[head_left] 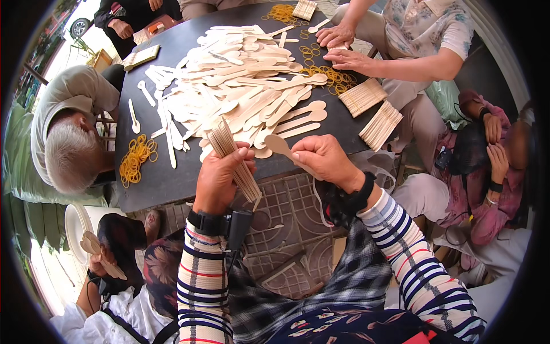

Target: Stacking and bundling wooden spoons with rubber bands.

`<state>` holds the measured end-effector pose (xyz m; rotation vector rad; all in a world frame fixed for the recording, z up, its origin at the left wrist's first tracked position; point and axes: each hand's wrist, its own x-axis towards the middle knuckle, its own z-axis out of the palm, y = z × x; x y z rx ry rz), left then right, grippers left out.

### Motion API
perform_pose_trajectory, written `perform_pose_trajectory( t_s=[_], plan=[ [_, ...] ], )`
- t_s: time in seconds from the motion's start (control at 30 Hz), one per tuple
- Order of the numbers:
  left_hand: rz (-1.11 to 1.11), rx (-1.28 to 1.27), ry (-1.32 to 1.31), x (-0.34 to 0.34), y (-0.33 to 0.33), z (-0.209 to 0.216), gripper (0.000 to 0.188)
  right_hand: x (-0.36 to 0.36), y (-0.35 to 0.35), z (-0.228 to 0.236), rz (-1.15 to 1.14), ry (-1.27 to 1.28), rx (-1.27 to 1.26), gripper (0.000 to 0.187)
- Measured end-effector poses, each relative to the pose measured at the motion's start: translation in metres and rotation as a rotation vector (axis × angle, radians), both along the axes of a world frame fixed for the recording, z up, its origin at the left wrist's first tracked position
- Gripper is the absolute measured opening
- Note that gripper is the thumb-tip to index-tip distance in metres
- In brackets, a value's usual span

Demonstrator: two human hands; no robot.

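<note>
My left hand [220,178] is closed around a thick stack of wooden spoons [224,140], held upright and tilted above the table's near edge. To its right, my right hand [326,157] pinches a single wooden spoon [279,144], its rounded bowl pointing left toward the stack. The two hands are apart, and the single spoon does not visibly touch the stack. Just beyond them lies a large heap of loose wooden spoons [240,86] on the dark table [189,186].
Yellow rubber bands lie in piles at the left [137,157] and right [332,80]. Banded spoon bundles [362,97] rest near the right edge. Co-workers sit around the table; one's hands [338,49] work at the far right. A person at lower left holds several spoons [103,255].
</note>
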<state>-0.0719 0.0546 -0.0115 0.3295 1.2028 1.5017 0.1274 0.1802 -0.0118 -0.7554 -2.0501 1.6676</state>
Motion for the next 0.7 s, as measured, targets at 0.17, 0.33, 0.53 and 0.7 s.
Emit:
perform_pose_trajectory(
  t_s=[0.17,0.33,0.53,0.7],
  plan=[
    [-0.125,0.048,-0.187,0.029,0.007,0.002,0.027,-0.002,-0.006,-0.006,-0.013,0.162,-0.748,0.017],
    [-0.2,0.153,-0.307,0.041,0.007,-0.002,0.037,-0.011,-0.022,-0.01,-0.077,0.185,-0.908,0.015],
    [-0.182,0.113,-0.317,0.044,0.006,-0.008,0.037,-0.011,-0.028,-0.008,-0.127,0.035,-0.677,0.024],
    [-0.131,0.106,-0.261,0.045,0.005,-0.004,0.027,-0.01,-0.023,0.001,-0.157,0.092,-0.368,0.027]
  ],
)
